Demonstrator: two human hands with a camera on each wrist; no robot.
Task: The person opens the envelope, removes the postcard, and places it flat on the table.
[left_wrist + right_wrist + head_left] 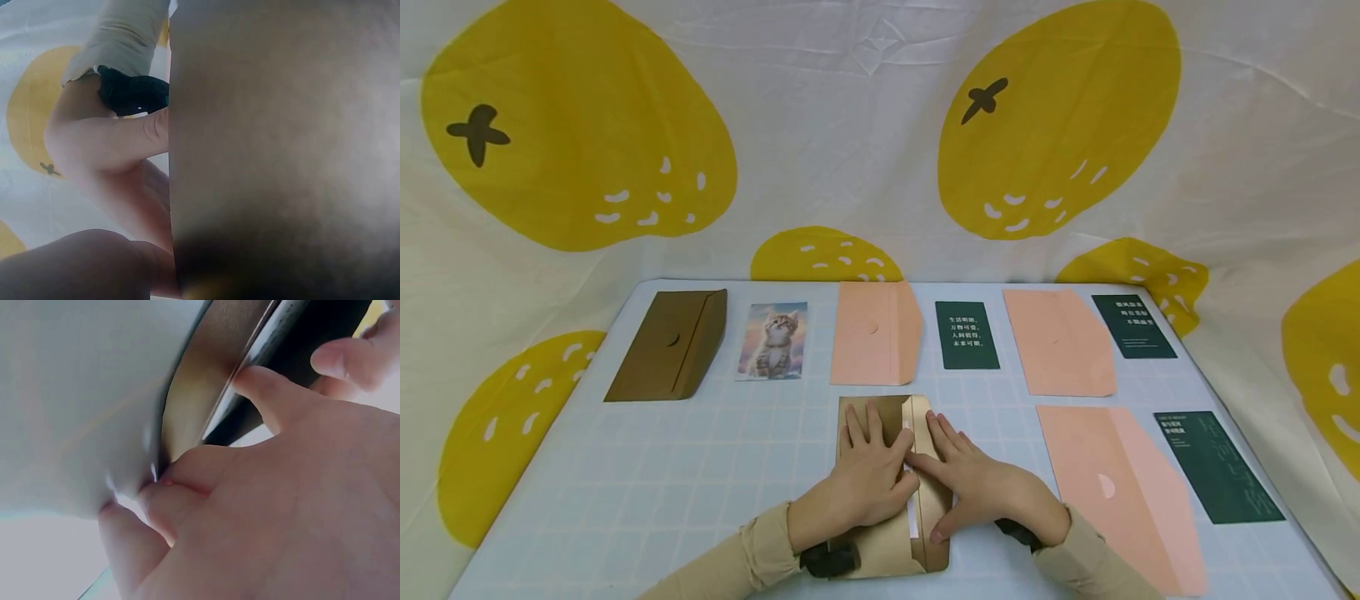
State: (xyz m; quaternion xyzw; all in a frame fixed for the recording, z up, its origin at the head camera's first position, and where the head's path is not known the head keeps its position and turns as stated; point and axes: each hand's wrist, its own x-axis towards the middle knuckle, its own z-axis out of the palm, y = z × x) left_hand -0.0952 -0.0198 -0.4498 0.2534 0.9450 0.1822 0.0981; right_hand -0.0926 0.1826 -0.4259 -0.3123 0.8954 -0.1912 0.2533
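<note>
A brown envelope [877,550] lies at the front middle of the table, its flap [934,500] to the right. Along the fold beside the flap runs a narrow white strip [913,515]. My left hand [868,483] rests on the envelope's body with its fingers spread. My right hand [981,483] reaches over the flap from the right, fingers extended and its fingertips on the flap near the fold. In the right wrist view, the fingers of that hand touch the brown flap [200,375] along its edge. Brown paper [287,137] fills much of the left wrist view.
Along the back lie a dark brown envelope [655,346], a kitten card [772,342], a pink envelope [868,333], a green card [967,335], another pink envelope [1060,343] and another green card [1133,326]. Front right hold a larger pink envelope [1120,492] and green card [1217,467].
</note>
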